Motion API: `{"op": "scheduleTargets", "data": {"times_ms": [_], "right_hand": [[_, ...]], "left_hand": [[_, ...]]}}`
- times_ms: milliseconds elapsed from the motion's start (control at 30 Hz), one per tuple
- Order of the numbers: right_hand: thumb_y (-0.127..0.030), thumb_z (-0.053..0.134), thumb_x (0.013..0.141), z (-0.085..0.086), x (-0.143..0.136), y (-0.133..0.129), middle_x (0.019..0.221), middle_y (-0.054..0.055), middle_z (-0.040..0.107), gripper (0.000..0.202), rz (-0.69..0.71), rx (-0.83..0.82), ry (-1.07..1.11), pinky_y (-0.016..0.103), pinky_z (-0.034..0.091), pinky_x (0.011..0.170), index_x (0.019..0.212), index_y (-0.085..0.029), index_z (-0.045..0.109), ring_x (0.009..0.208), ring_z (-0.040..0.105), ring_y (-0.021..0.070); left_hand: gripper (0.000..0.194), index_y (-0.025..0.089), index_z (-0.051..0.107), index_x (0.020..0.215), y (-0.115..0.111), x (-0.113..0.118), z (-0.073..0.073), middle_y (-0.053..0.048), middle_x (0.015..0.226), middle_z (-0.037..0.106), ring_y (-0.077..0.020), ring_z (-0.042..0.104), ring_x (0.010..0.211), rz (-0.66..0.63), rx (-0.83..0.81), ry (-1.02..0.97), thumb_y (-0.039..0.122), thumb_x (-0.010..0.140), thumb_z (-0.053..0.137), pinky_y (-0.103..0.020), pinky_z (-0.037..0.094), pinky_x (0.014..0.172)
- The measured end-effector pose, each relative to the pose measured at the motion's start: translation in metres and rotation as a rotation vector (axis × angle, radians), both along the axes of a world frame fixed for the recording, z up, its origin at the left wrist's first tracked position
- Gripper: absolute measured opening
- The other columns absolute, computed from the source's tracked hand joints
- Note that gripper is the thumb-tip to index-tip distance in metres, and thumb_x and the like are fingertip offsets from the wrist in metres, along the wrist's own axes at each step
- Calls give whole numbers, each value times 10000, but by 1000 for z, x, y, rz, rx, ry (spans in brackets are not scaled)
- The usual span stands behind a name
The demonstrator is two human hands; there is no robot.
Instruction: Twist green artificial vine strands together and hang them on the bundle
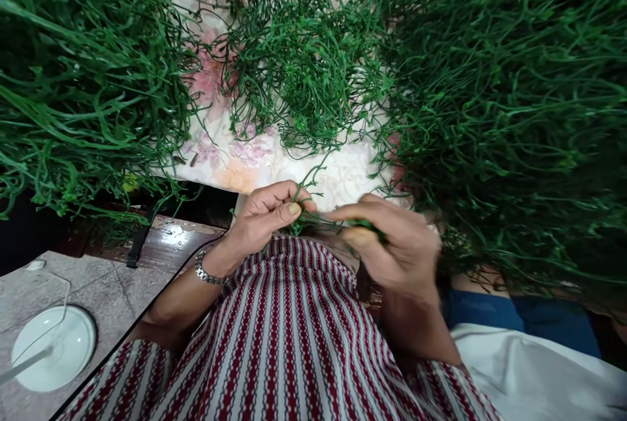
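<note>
Thin green branching stems [313, 179], plastic-looking, are pinched between the thumb and fingers of my left hand [269, 215]. They fork upward past its fingertips and also hang just below them. My right hand [399, 245], smeared by motion, is closed to the right of it, with bits of green stem [367, 225] showing between thumb and fingers. A thin green strand runs across the gap between the two hands. Both hands are over my lap, at the near edge of the table. Exactly how the pieces join is too small to make out.
A loose heap of green stems [313, 68] lies on the flowered tablecloth [235, 176]. Larger piles rise at the left [88, 81] and right [519, 114]. A round white base [73, 343] with a cord stands on the floor. Someone's blue-clothed leg [484, 310] is at right.
</note>
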State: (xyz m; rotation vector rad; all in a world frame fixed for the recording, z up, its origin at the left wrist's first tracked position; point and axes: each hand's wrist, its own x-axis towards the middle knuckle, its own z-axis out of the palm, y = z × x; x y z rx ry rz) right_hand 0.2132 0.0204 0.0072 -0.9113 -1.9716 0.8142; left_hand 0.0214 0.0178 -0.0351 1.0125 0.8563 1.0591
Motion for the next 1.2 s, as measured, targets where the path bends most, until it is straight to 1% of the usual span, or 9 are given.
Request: {"op": "scheduleTargets", "data": {"times_ms": [167,267,367,533,667,867,967,1067,1200], "right_hand": [[-275,573,848,-25,-18,6,898,42,669,199,40,-62,-125,238,484,698,1018,-174,589,781,621,128],[-256,569,849,-32,-19,5,909,37,670,214,63,-94,-102,219,485,707,1045,-169,574,786,626,115],[-255,573,844,-36,-20,2,873,28,674,206,19,-95,-68,215,489,689,1033,-174,583,742,627,110],[-227,573,833,-43,-21,-2,799,24,668,99,-59,-2,-58,218,482,650,914,-174,593,685,615,113],[-245,564,834,-45,-18,-1,742,29,640,85,-18,157,-154,228,447,600,861,-164,570,647,583,119],[-247,498,867,-46,-13,0,712,39,615,115,24,263,-385,258,400,587,830,-153,550,630,541,136],[-260,472,882,-49,-14,-1,739,52,620,146,44,241,-414,266,412,598,844,-142,549,661,551,148],[-256,460,891,-53,-17,-3,758,52,623,156,77,242,-343,255,424,602,909,-137,559,669,552,142],[-193,499,865,-56,-19,-4,674,32,599,98,0,299,-232,241,404,565,876,-134,577,585,510,121]], "left_hand": [[321,212,519,1091,-6,1,-4,-7,756,579,-102,532,615,0,-35,-56,307,793,589,-202,429,566],[405,253,437,1187,-9,3,-3,4,759,567,-93,541,611,-7,-13,-76,274,809,579,-198,447,584],[405,249,406,1202,-11,6,-2,3,758,550,-94,541,634,14,49,-9,276,829,560,-203,451,610],[295,206,479,1103,-14,6,-2,26,696,493,-80,459,596,59,166,213,264,828,567,-179,388,559],[106,162,535,836,-16,1,-1,7,726,500,-95,462,658,39,194,347,256,811,579,-198,389,599],[51,144,546,735,-14,-3,-1,17,670,486,-88,433,608,-36,181,469,144,785,554,-211,346,562],[79,142,562,678,-12,-3,-1,21,629,488,-85,423,571,-17,165,430,113,749,582,-213,324,530],[73,146,591,675,-11,-1,-3,16,617,485,-97,433,578,8,149,274,152,742,621,-225,342,540],[33,164,604,744,-12,4,-7,6,702,513,-107,477,667,90,195,185,159,752,636,-234,380,622]]}}
